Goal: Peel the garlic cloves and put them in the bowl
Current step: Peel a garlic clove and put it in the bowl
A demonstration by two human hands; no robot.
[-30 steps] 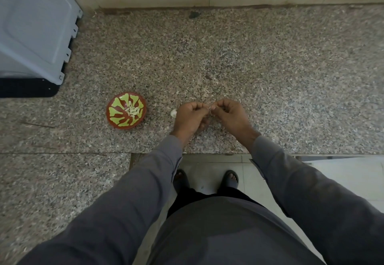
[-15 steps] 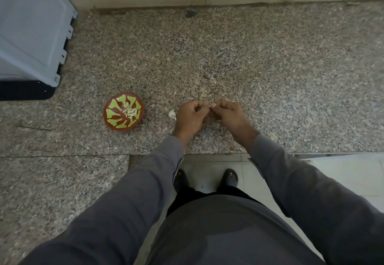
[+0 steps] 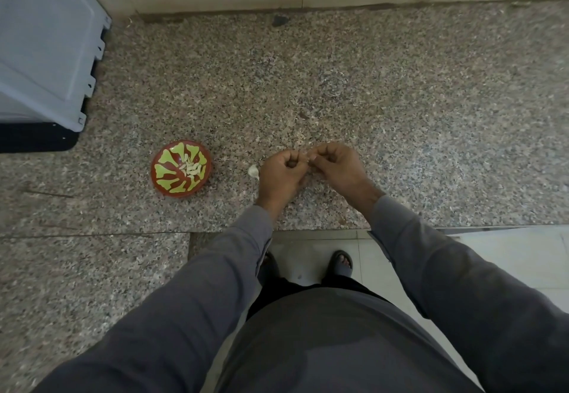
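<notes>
My left hand (image 3: 281, 174) and my right hand (image 3: 335, 163) meet fingertip to fingertip above the granite counter, both with curled fingers pinching a small garlic clove (image 3: 308, 158) that is almost hidden between them. A white piece of garlic (image 3: 253, 171) lies on the counter just left of my left hand. Further left stands a small red bowl with a yellow-green pattern (image 3: 167, 183), holding several peeled cloves (image 3: 191, 168).
A grey plastic appliance (image 3: 46, 47) with a black base stands at the far left, against the wall. The counter's front edge (image 3: 308, 229) runs just below my wrists, with the tiled floor and my feet beneath.
Both hands have stayed together on the clove, with only small finger movements. The view has shifted slightly.
</notes>
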